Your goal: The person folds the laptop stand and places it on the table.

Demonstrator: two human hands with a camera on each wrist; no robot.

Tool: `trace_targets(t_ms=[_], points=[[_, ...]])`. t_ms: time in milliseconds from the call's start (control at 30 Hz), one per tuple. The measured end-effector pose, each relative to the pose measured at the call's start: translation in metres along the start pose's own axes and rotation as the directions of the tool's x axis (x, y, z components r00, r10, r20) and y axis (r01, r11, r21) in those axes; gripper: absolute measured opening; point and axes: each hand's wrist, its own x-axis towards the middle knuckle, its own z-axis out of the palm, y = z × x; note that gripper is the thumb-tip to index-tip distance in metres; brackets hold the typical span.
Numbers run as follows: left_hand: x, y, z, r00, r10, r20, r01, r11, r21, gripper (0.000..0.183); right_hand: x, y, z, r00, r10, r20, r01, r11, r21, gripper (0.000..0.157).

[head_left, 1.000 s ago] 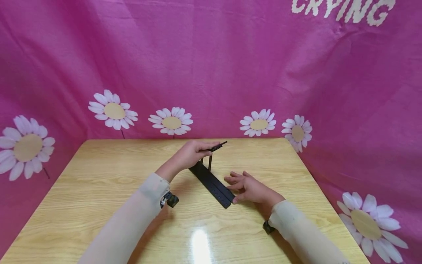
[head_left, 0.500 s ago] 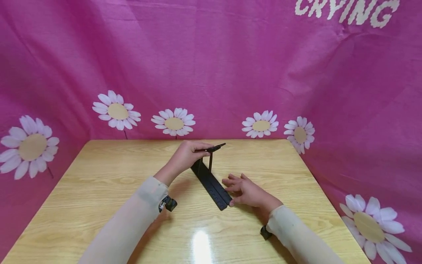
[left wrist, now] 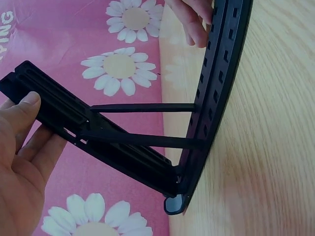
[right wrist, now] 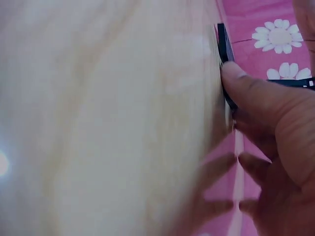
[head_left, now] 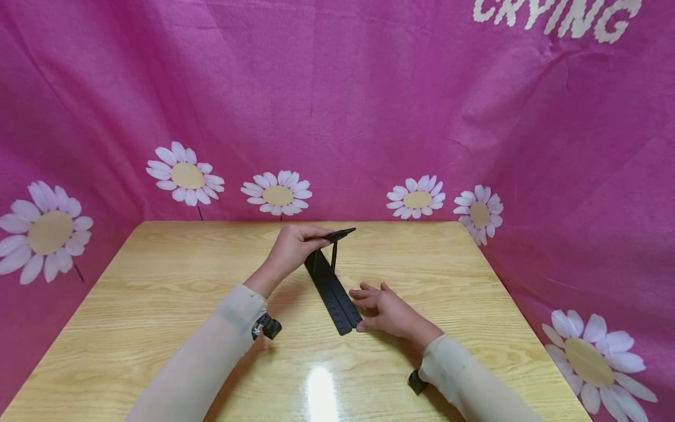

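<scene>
A black folding laptop stand (head_left: pixel 326 284) rests on the table, angled from back left toward front right, its upper arm raised. My left hand (head_left: pixel 290 249) pinches the free end of that upper arm (left wrist: pixel 54 98) between thumb and fingers. Two thin support bars (left wrist: pixel 142 108) run from the arm to the notched base (left wrist: pixel 221 73). By the base's near end, my right hand (head_left: pixel 392 313) has its fingers spread and its thumb (right wrist: pixel 251 88) at the stand's edge. Its other fingertips reach down to the table along the base's right side.
The light wood table (head_left: pixel 174 281) ends at the back against a pink cloth (head_left: pixel 337 105) printed with daisies. More cloth hangs on both sides. A small black camera (head_left: pixel 270 326) is strapped under the left wrist, another camera (head_left: pixel 418 382) under the right.
The base's near end has swung left, so the stand lies less slanted. My right hand has moved left along with it, and my left hand has shifted slightly left with the raised arm.
</scene>
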Motion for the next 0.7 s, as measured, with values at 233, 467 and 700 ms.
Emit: trace_targets(t_ms=[233, 467, 700], points=[[-0.003, -0.003, -0.004, 1.0, 0.001, -0.022, -0.001, 1.0, 0.0, 0.021, 0.005, 0.001, -0.005, 0.996, -0.048, 0.073, 0.046, 0.998, 0.03, 0.062], [-0.004, -0.007, -0.005, 0.999, -0.032, -0.043, 0.03, 0.998, -0.06, 0.021, 0.011, -0.005, -0.004, 0.998, -0.023, 0.057, 0.022, 1.0, 0.015, 0.056], [-0.002, -0.01, -0.007, 0.998, -0.039, -0.045, 0.033, 0.991, -0.127, 0.02, 0.013, -0.009, 0.002, 0.999, -0.006, 0.032, 0.007, 1.0, -0.007, 0.058]])
